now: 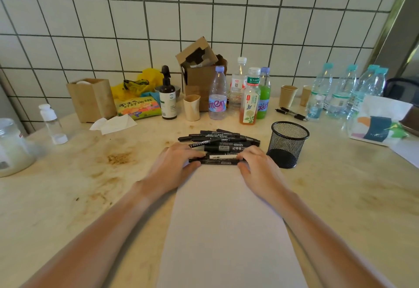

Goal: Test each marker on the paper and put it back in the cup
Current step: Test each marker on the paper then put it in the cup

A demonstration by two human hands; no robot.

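Several black markers (pixel 221 145) lie in a loose pile on the table, just beyond the far edge of a white sheet of paper (pixel 226 231). An empty black mesh cup (pixel 287 143) stands upright to the right of the pile. My left hand (pixel 172 165) rests on the left end of the nearest markers, its fingers curled over them. At the right end of the same markers my right hand (pixel 256 165) does the same, its thumb on the paper. Both forearms reach in from the bottom of the view.
Behind the pile stand drink bottles (pixel 251 97), paper cups (pixel 192 107), a dark pump bottle (pixel 167 97) and cardboard boxes (pixel 201 72). Water bottles (pixel 344 90) and two loose pens (pixel 292 113) are at the right, a jar (pixel 11 149) and a small bottle (pixel 53 124) at the left. Stains mark the tabletop.
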